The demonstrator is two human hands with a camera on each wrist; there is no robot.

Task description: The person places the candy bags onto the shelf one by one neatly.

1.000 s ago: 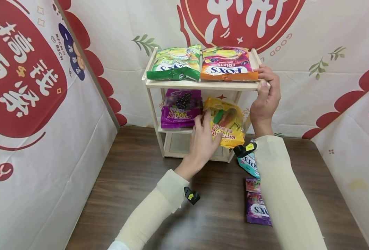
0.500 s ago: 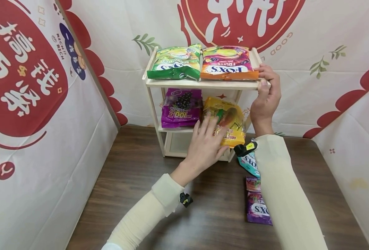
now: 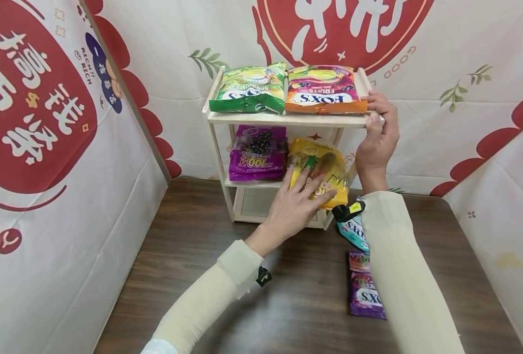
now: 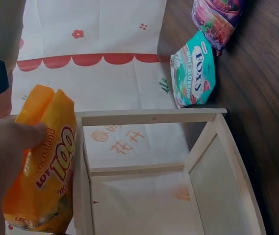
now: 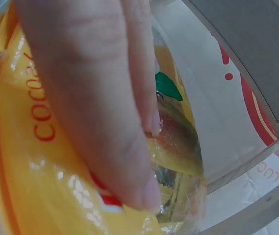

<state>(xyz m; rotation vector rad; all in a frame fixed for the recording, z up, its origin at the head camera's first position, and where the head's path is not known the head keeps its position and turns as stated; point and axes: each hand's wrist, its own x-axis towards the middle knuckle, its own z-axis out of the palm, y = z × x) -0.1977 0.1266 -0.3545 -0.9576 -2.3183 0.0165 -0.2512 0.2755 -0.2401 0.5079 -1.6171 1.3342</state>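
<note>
In the head view a small wooden two-tier shelf (image 3: 283,119) stands against the back wall. My left hand (image 3: 288,209) presses spread fingers on the front of a yellow mango candy bag (image 3: 328,164), which leans tilted on the lower tier's right half and overhangs its front edge. In the right wrist view fingers (image 5: 88,93) lie across this yellow bag (image 5: 26,166). The left wrist view shows a thumb against the bag (image 4: 51,171). My right hand (image 3: 378,137) grips the right front corner of the top tier.
A purple grape candy bag (image 3: 258,155) sits left on the lower tier. Up top lie a green candy bag (image 3: 250,88) and an orange-purple one (image 3: 323,88). A teal bag (image 3: 354,231) and a purple bag (image 3: 365,290) lie on the table, partly behind the right sleeve.
My left hand has shifted right and slightly down across the yellow bag, its fingers now flatter and more spread on it. The right hand keeps its grip on the shelf corner.
</note>
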